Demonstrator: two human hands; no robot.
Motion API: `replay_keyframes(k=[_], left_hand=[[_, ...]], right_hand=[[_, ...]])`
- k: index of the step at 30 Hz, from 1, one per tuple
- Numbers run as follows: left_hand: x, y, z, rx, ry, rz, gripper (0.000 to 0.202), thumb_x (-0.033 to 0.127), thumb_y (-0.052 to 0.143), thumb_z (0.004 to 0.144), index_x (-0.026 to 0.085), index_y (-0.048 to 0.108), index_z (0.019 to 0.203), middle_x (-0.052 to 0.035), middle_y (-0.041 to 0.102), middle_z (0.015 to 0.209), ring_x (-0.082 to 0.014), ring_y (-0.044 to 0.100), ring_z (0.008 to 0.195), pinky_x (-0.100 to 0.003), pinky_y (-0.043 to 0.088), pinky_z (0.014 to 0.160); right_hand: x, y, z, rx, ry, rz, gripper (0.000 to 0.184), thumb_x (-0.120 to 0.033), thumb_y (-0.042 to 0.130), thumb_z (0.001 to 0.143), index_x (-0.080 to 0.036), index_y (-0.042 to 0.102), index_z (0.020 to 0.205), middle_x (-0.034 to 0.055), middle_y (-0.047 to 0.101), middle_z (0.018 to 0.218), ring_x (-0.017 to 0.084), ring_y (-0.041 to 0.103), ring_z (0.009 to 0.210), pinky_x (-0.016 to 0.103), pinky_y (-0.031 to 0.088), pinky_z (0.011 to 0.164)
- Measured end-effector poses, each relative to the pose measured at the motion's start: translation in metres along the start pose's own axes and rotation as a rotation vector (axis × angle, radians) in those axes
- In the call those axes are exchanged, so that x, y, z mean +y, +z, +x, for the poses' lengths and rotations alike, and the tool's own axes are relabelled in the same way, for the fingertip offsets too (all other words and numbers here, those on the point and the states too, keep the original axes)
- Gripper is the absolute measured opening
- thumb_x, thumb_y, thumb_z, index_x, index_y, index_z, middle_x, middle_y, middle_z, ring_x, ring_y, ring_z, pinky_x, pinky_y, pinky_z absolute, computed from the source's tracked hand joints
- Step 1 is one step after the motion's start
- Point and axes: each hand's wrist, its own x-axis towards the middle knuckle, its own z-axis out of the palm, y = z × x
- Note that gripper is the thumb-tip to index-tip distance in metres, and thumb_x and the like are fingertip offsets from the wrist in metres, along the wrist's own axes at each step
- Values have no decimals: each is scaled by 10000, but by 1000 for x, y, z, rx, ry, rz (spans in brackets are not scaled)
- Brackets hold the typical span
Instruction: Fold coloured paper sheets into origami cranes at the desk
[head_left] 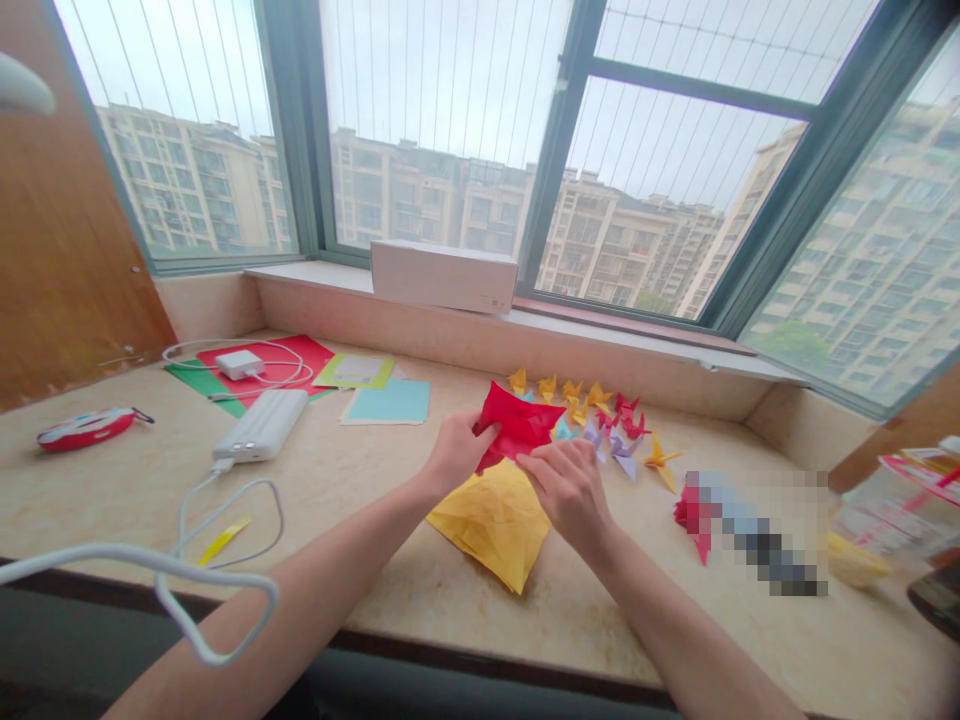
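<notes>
A creased sheet of red paper (517, 425) is held up between both hands, above the counter. My left hand (459, 450) pinches its left edge, thumb on the near side. My right hand (568, 485) grips the lower right edge with its fingers closed. Beneath the hands lies a crumpled yellow paper (491, 525), its near corner pointing toward me. Just beyond my right hand stand several small folded paper cranes, among them a yellow crane (661, 460), a purple crane (622, 455) and a red crane (634, 420).
A white power bank (261, 425) with a looping cable (225, 630) lies left, near a white charger (240, 365) on red and green sheets. Blue paper (388, 402) lies behind my left hand. A white box (444, 277) stands on the sill. A pixelated patch covers something at right.
</notes>
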Motion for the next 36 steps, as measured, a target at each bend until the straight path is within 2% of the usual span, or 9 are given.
replay_keyframes(k=[5, 9, 12, 15, 17, 21, 29, 33, 36], left_hand=[[2, -2, 1, -32, -14, -15, 188, 270, 566, 804, 142, 606, 673, 43, 540, 467, -70, 468, 354, -152, 326, 328], [1, -3, 2, -58, -19, -31, 192, 282, 570, 799, 125, 659, 733, 14, 606, 555, -79, 520, 413, -157, 352, 355], [1, 1, -1, -124, -28, -64, 214, 309, 600, 790, 120, 684, 847, 8, 628, 591, -88, 536, 427, -172, 383, 373], [2, 3, -3, -221, -24, -135, 240, 347, 654, 772, 126, 662, 865, 25, 599, 570, -85, 509, 419, -179, 382, 381], [2, 3, -3, -253, -30, -175, 260, 360, 693, 750, 129, 653, 862, 24, 603, 583, -78, 492, 426, -177, 366, 388], [2, 1, -1, -236, -91, -191, 342, 373, 740, 711, 128, 662, 938, 11, 645, 633, -65, 465, 422, -180, 331, 392], [5, -3, -1, -267, -244, -226, 407, 380, 757, 689, 115, 687, 990, -5, 664, 638, -69, 478, 425, -181, 316, 398], [5, -6, 0, -330, -194, -198, 360, 395, 648, 780, 112, 693, 998, -47, 713, 725, -114, 605, 533, -197, 414, 471], [3, -12, 2, -336, -145, -66, 297, 373, 576, 823, 117, 705, 901, -45, 705, 692, -158, 650, 595, -242, 478, 550]], right_hand=[[0, 0, 0, 17, 33, 30, 100, -156, 620, 941, -205, 691, 990, 21, 723, 861, 171, 611, 811, 375, 350, 868], [-1, 3, 1, -75, 109, 57, 66, -223, 611, 952, -201, 673, 959, 41, 726, 928, 198, 633, 875, 392, 337, 898], [0, 5, 1, -121, 107, 82, 89, -256, 597, 964, -200, 667, 965, 42, 733, 919, 199, 643, 848, 398, 330, 897], [0, 6, 0, -83, 101, 102, 122, -256, 573, 982, -199, 672, 938, 36, 736, 872, 185, 644, 799, 387, 338, 877], [-1, 5, 1, -47, 84, 113, 128, -246, 572, 983, -198, 676, 925, 30, 735, 851, 178, 642, 781, 382, 343, 862], [-2, 1, 0, 5, 29, 128, 95, -188, 596, 964, -203, 687, 942, 19, 733, 839, 166, 639, 773, 377, 356, 841], [2, -1, -3, 30, -76, 142, 111, -153, 642, 925, -216, 693, 1001, 24, 750, 890, 166, 643, 807, 388, 394, 865], [4, -6, -2, 36, -166, 136, 146, -112, 630, 913, -197, 690, 1015, 43, 745, 909, 167, 658, 826, 371, 442, 860], [1, -10, -2, -17, -223, 136, 147, -124, 609, 924, -187, 686, 1031, 55, 752, 945, 152, 671, 802, 291, 483, 744]])
